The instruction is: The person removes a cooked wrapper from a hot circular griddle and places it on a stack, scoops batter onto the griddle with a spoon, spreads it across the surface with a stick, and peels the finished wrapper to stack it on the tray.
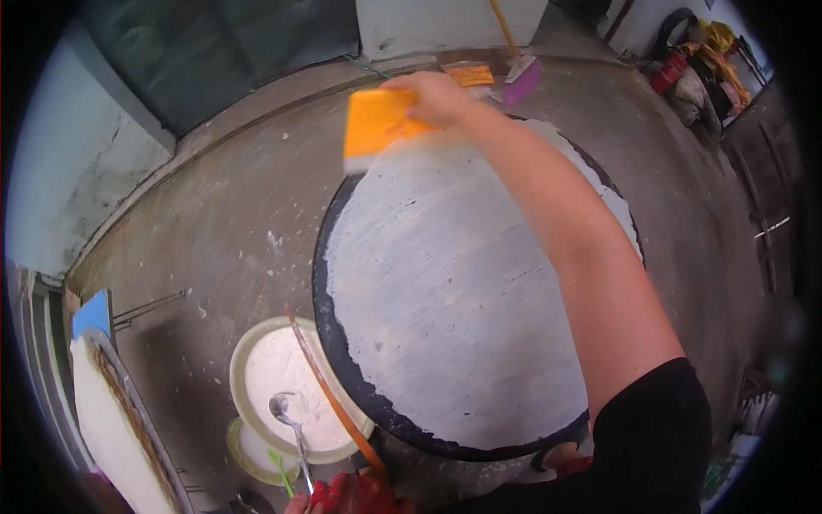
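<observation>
My right hand (432, 101) is closed on a flat orange scraper (377, 122), slightly blurred, at the far left rim of a large round black griddle (330, 330). A thin pale sheet of batter (454, 300) covers most of the griddle, with an uneven edge. Only part of my left hand (300, 505) shows at the bottom edge, where its fingers meet the handle of a metal ladle (287, 409). The ladle's bowl rests in a tub (242, 343) of whitish batter (278, 364). A thin brown stick (330, 394) lies across that tub.
A smaller bowl (235, 450) with a green-handled utensil (280, 467) stands beside the tub. At left is a pale padded board (103, 411) with a blue piece (92, 315). A broom (522, 79) and an orange packet (469, 75) lie beyond the griddle; clutter (702, 77) fills the far right.
</observation>
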### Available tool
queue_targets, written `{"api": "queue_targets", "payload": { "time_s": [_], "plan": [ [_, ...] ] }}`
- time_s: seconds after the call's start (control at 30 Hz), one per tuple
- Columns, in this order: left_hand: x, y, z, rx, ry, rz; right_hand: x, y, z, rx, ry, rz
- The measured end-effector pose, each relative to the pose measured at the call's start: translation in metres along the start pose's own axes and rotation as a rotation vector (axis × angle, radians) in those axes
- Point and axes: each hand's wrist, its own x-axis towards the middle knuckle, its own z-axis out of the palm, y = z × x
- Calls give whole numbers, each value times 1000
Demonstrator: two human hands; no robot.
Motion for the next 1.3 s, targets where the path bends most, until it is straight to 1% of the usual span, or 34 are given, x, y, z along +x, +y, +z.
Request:
{"api": "queue_targets", "payload": {
  "time_s": [0.07, 0.13, 0.2, 0.23, 0.27, 0.3, 0.33, 0.37, 0.4, 0.43, 0.47, 0.53, 0.6, 0.67, 0.73, 0.77, 0.8, 0.83, 0.87, 0.9, 0.93, 1.0, 1.03, 1.07, 1.1, 1.13, 1.2, 1.27, 1.3],
  "plan": [
    [-6, -1, -1, -24, 12, 18, 1, -56, 18, 154, -150, -156],
    [-13, -1, -3, -43, 26, 10, -17, -119, 27, 129, -311, -269],
    [-22, -1, -6, -59, 41, 7, -40, -163, 51, 139, -363, -547],
    [-27, -1, -8, -68, 50, 13, -59, -183, 62, 233, -416, -691],
    [-32, -2, -10, -78, 58, 21, -90, -214, 48, 251, -605, -616],
    [-38, -3, -12, -76, 62, 21, -122, -236, 49, 67, -652, -747],
    [-44, -3, -13, -92, 80, 32, -157, -261, 51, 108, -887, -549],
    [-51, -3, -14, -109, 98, 45, -201, -270, 71, 53, -727, -921],
    [-58, -4, -17, -108, 101, 52, -245, -286, 69, -28, -804, -1002],
    [-65, -4, -18, -104, 108, 51, -284, -294, 56, 66, -845, -1057],
    [-73, -4, -20, -100, 113, 55, -310, -300, 24, -11, -820, -1196],
    [-88, -3, -23, -95, 127, 63, -367, -294, 28, 174, -898, -1160],
    [-102, -5, -26, -85, 135, 71, -391, -291, 13, 189, -941, -878],
    [-114, -8, -23, -105, 198, 55, -398, -279, -19, 152, -797, -605],
    [-124, -15, -19, -103, 197, 82, -396, -269, -64, 111, -865, -5],
    [-128, -17, -18, -94, 216, 99, -411, -249, -70, 187, -663, 230],
    [-131, -20, -16, -87, 235, 117, -435, -223, -66, 272, -310, 381],
    [-137, -27, -14, -83, 192, 100, -448, -195, -65, 281, -30, 515],
    [-139, -28, -11, -86, 185, 122, -464, -166, -62, 268, 322, 595],
    [-139, -28, -11, -136, 210, 130, -486, -101, -41, 172, 592, 637],
    [-139, -27, -10, -186, 237, 134, -492, -97, -74, 455, 663, 702],
    [-140, -23, -9, -223, 271, 127, -520, -53, -92, 344, 874, 879],
    [-141, -23, -7, -265, 308, 104, -533, -37, -95, 343, 886, 881],
    [-143, -25, -4, -266, 308, 114, -545, -24, -98, 232, 843, 1023],
    [-144, -29, -1, -297, 321, 116, -549, -27, -102, 122, 792, 1162],
    [-145, -32, 0, -327, 333, 116, -553, -33, -99, 125, 798, 1164],
    [-146, -35, 1, -302, 346, 141, -557, -61, -79, -56, 653, 1267],
    [-147, -36, 4, -276, 355, 155, -558, -102, -54, 71, 669, 1261],
    [-148, -36, 5, -306, 362, 157, -559, -126, -38, 136, 707, 1220]
  ]
}}
